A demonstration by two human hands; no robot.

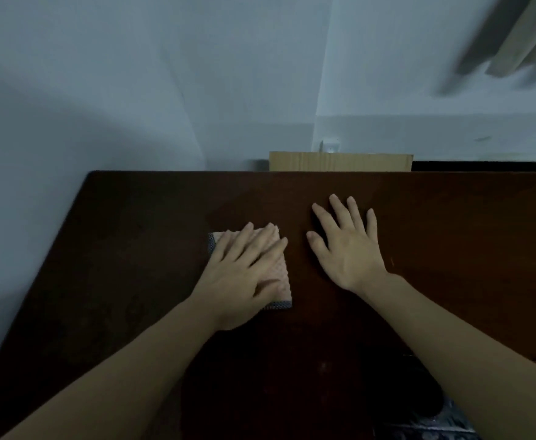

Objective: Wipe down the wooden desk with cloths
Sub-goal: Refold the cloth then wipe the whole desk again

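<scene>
Two hands flat on a dark wooden counter point(451, 236) in a dim, pale-walled corner.

The counter runs to the wall point(133, 74); a cardboard panel point(339, 161) stands behind its far edge — blurred curtain folds point(520, 36) hang top right. The left hand point(241, 274) presses a pink, dark-edged cloth point(281, 274) with straight fingers, left of centre. The right hand point(346, 246) rests just beside it — fingers spread, palm down, holding nothing.
</scene>
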